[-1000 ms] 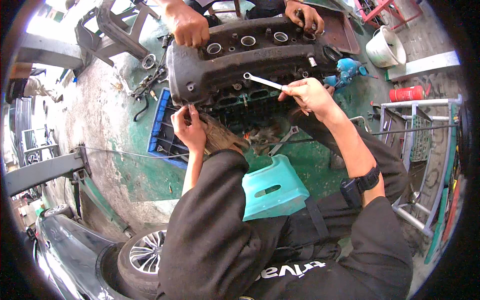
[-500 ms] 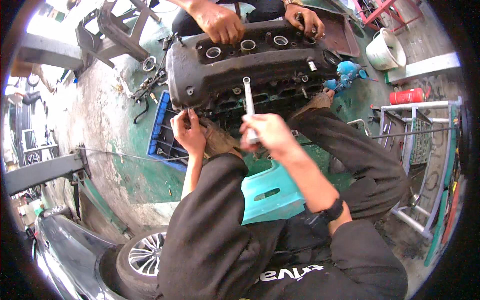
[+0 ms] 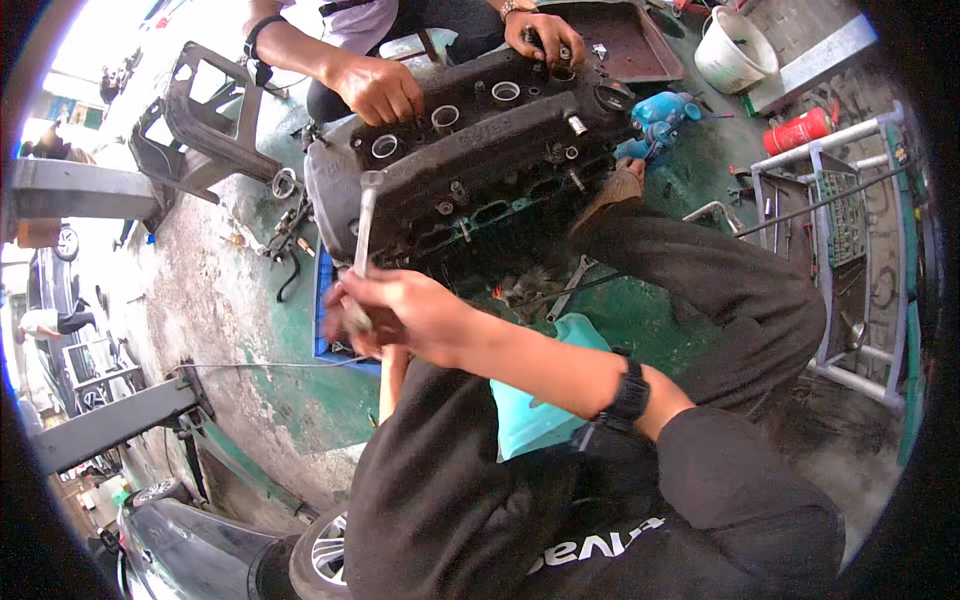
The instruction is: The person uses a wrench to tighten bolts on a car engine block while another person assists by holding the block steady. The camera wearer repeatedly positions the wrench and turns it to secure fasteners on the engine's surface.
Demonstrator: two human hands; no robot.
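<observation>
My right hand (image 3: 405,310) is closed around a silver combination wrench (image 3: 366,228), which points up beside the left end of a dark engine (image 3: 470,150). Behind it, my left forearm (image 3: 392,388) rises from below. My right hand and motion blur hide the left hand's fingers. Across the engine, another person's hand (image 3: 380,88) rests near the round openings of its top cover. That person's other hand (image 3: 545,38), with a watch at the wrist, holds something dark at the cover's far right.
A blue tray (image 3: 322,310) lies by the engine's left end; a turquoise plastic stool (image 3: 540,405) stands between my legs. Another wrench (image 3: 570,288) lies on the floor. Right are a blue spray gun (image 3: 660,120), white bucket (image 3: 736,50), red extinguisher (image 3: 800,130) and metal rack (image 3: 830,260).
My right hand has carried the wrench left, in front of my left hand. The ring end was uppermost; the upper end now looks like the open jaw. The view has shifted.
</observation>
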